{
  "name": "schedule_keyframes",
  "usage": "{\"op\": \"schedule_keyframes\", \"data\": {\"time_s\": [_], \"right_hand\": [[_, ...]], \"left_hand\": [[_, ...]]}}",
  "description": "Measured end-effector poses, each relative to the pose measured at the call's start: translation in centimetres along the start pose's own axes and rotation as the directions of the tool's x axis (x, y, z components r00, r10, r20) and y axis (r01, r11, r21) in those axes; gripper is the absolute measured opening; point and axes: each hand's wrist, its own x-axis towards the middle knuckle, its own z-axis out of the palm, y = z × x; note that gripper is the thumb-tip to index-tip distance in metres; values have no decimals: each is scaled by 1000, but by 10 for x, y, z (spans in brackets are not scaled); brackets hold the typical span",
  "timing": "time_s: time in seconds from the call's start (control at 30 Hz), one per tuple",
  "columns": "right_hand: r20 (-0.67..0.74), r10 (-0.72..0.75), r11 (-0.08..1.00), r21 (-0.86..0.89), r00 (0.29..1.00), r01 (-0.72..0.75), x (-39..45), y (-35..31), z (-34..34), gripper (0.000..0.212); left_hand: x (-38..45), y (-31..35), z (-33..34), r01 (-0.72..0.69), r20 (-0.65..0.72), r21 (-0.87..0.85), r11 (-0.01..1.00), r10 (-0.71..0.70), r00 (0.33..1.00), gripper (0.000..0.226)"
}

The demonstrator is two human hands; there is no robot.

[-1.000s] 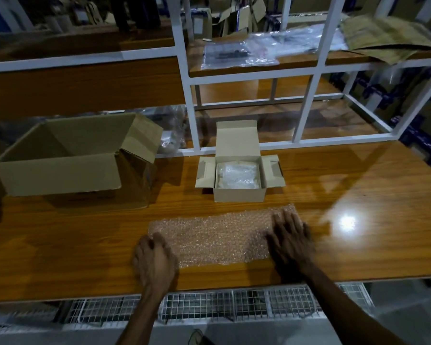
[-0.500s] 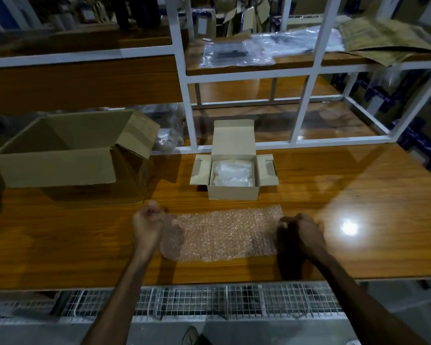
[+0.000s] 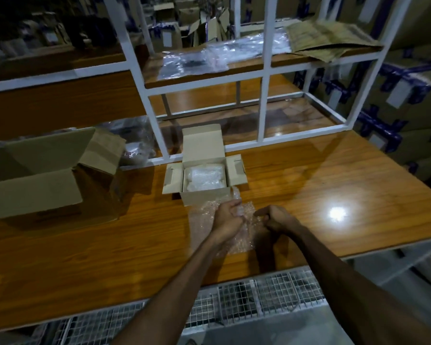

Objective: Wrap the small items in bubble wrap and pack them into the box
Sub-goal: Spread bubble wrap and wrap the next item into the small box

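Hidden: whatever sat inside the gathered clear bubble wrap sheet (image 3: 237, 227) could not be made out; the wrap's near part was covered by the forearms, and both arms ran out of view at the bottom edge.
Hard to read: the contents of the small open tan cardboard box (image 3: 204, 175) showed only as a pale, bubble-wrapped bundle (image 3: 204, 176); the thing within it could not be told.
Cut off: the large open brown cardboard carton (image 3: 47, 175) at far left ran past the left edge, and its inside was dark.
Writing: none could be read; white labels on the taped stacked cartons (image 3: 406, 90) at far right were blurred.
Left hand (image 3: 226, 217): its grip was closed around a bunched fold of the bubble wrap, fingers curled in, the wrap's top edge standing up just above the knuckles.
Right hand (image 3: 275, 219): a closed fist, pinching the wrap's right side; the fingertips were turned under and out of sight.
Bubble wrap place: on the glossy wooden table (image 3: 334, 185), just near of the small box and touching its front right corner, between the two hands.
Shelf: a white metal frame (image 3: 264, 95) stood at the far side, with clear plastic bags (image 3: 209, 56) on its upper board.
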Motion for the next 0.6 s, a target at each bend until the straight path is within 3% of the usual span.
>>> {"op": "schedule_keyframes", "data": {"time_s": [0.1, 0.2, 0.27, 0.37, 0.4, 0.5, 0.6], "right_hand": [[-15, -35, 999, 6, 999, 35, 1, -3, -2, 38], [-69, -32, 994, 104, 997, 39, 1, 1, 2, 20], [-129, 6, 971, 239, 992, 25, -1, 4, 2, 12], [-246, 113, 922, 386, 963, -9, -11, 1, 2, 25], [-310, 93, 939, 344, 946, 21, -14, -3, 3, 22], [-478, -81, 997, -54, 874, 62, -21, -27, 19, 27], [-426, -269, 949, -271, 864, 162, -21, -59, 44, 43]], "left_hand": [[4, -4, 10, -5, 127, 33, 999, 1, 992, 75], [0, -7, 15, -27, 189, -28, 999, 32, 981, 81], [-3, -15, 16, -79, 103, 42, 996, 74, 992, 72], [-8, -36, 10, -84, -180, 368, 926, 160, 971, 50], [-8, -45, 7, -61, -237, 472, 879, 193, 952, 45], [-16, -63, -1, 2, -233, 637, 770, 190, 954, 46], [-25, -73, -1, 75, -271, 683, 727, 156, 950, 55]]}}
